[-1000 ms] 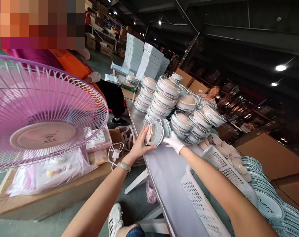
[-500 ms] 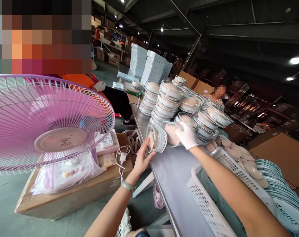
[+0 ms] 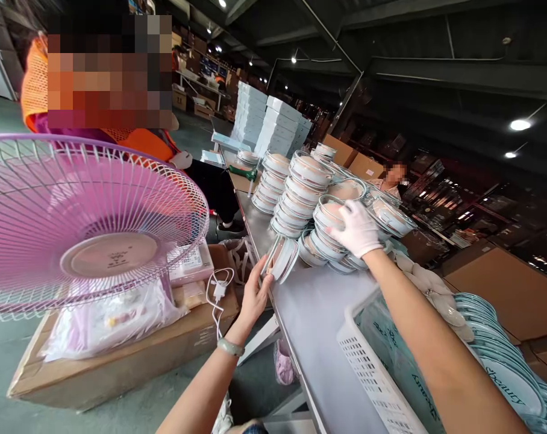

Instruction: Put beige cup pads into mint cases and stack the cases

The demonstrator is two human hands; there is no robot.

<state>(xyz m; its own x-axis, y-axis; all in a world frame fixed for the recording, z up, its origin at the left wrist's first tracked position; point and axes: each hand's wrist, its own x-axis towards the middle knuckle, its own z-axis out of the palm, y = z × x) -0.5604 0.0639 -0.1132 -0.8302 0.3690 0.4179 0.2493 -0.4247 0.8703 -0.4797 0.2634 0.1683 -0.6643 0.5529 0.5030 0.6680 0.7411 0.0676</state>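
My bare left hand (image 3: pixel 255 292) holds a round clear case (image 3: pixel 284 259) tilted on its edge at the near side of the table. Its fingers and thumb pinch the rim, and a bracelet circles the wrist. On my right hand (image 3: pixel 358 230) is a white glove; its spread fingers and thumb grip the side of a round case (image 3: pixel 331 211) at the top of a short stack. That case has a clear lid and a pale pink inside. Taller stacks of similar cases (image 3: pixel 300 196) stand just beyond. Part of the gripped case is hidden by the glove.
A white basket (image 3: pixel 368 367) lined with printed plastic lies near my right forearm. Beside it are pale pads (image 3: pixel 429 286) and teal-rimmed round pieces (image 3: pixel 503 374). White boxes (image 3: pixel 278 123) rise at the far end. A pink fan (image 3: pixel 111 235) and a seated person (image 3: pixel 142 141) are at left.
My right hand has moved up and right, from beside the left hand's case to the top of the short stack, which now stands higher. The left hand still holds its case.
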